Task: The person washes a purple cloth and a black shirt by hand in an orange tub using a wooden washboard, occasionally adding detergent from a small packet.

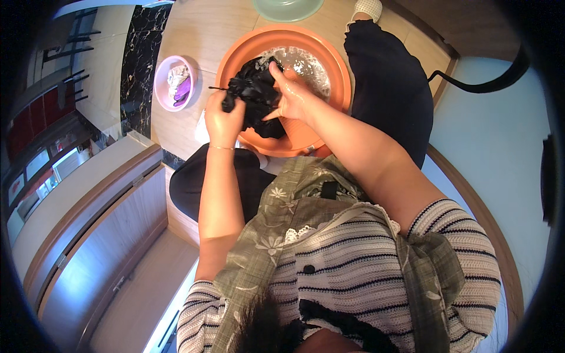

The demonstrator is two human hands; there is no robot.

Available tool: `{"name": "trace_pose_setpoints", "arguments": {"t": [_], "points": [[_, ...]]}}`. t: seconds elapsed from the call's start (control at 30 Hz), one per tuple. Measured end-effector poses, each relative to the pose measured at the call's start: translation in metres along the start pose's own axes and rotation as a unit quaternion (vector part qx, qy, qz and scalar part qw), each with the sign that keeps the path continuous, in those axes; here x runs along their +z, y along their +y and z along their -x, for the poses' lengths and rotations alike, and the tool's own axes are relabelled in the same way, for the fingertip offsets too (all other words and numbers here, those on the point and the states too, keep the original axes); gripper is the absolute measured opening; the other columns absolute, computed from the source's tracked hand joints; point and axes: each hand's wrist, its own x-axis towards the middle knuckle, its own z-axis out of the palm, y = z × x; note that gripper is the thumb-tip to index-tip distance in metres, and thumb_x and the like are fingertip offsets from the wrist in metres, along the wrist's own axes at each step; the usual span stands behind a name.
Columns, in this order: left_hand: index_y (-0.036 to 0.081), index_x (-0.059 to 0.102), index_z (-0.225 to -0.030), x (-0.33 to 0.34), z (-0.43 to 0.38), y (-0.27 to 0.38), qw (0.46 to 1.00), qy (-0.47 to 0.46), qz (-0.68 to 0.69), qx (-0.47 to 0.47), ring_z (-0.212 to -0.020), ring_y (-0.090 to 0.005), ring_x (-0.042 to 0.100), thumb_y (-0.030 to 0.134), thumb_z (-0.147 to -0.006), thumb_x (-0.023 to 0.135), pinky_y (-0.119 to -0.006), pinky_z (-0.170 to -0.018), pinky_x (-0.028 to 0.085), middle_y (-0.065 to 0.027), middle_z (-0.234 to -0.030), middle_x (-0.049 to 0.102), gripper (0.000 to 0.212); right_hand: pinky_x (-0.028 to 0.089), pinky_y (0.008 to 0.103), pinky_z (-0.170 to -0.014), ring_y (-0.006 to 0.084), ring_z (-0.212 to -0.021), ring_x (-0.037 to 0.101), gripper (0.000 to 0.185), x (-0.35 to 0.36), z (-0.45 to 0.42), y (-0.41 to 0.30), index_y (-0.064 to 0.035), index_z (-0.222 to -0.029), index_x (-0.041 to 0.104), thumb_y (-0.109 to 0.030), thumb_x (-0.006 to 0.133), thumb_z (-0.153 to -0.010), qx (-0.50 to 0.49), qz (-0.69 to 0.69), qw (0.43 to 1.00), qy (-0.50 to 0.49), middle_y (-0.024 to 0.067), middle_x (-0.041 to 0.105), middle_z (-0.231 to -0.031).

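Observation:
A wet black garment (254,88) is bunched over the left half of an orange plastic basin (340,75). Its left edge is pinched in the curled fingers of my left hand (224,115), and a thin dark strap or stick-like end pokes out past the knuckles. My right hand (292,98), wet and with thumb and fingers spread wide, rests against the garment's right side. Soapy water (300,66) with foam fills the far part of the basin. A ribbed washboard slope (298,128), part of the basin, shows below my right wrist.
On the tiled floor (185,26) at left stands a small pink basin (158,88) holding white and purple cloth items. A green basin (289,13) is partly visible beyond the orange one. My legs flank the orange basin; a wooden door (110,247) stands at lower left.

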Motion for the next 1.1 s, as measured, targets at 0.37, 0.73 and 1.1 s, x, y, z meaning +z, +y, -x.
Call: {"name": "trace_pose_setpoints", "arguments": {"t": [0.37,0.73,1.1], "points": [[0.003,0.054,-0.068,0.050,0.034,0.074,0.982,0.067,0.013,0.176,-0.069,-0.0317,0.057,0.013,-0.069,0.074,-0.039,-0.064,0.045,-0.0121,-0.074,0.058,0.022,0.051,0.0301,-0.060,0.0150,-0.065,0.060,0.029,-0.024,-0.033,0.009,-0.0060,-0.089,0.061,-0.035,0.064,-0.085,-0.086,-0.037,0.993,-0.067,0.0039,0.063,-0.077],[-0.004,0.055,-0.075,0.062,0.029,0.079,0.995,0.093,0.019,0.041,-0.079,-0.0321,0.053,0.016,-0.080,0.066,-0.038,-0.075,0.043,-0.0168,-0.081,0.054,0.023,0.052,0.0329,-0.062,0.0186,-0.064,0.062,0.027,-0.020,-0.017,0.008,-0.0045,-0.084,0.065,-0.030,0.057,-0.086,-0.140,-0.110,0.984,0.023,0.0069,0.064,-0.075],[-0.006,0.055,-0.079,0.072,0.024,0.053,0.993,0.117,0.013,-0.007,-0.081,-0.0339,0.054,0.014,-0.083,0.064,-0.038,-0.077,0.043,-0.0188,-0.083,0.056,0.022,0.049,0.0308,-0.059,0.0176,-0.063,0.061,0.021,-0.028,-0.033,0.014,-0.0053,-0.082,0.064,-0.025,0.059,-0.086,-0.226,-0.101,0.968,0.034,0.0063,0.063,-0.074]]}}
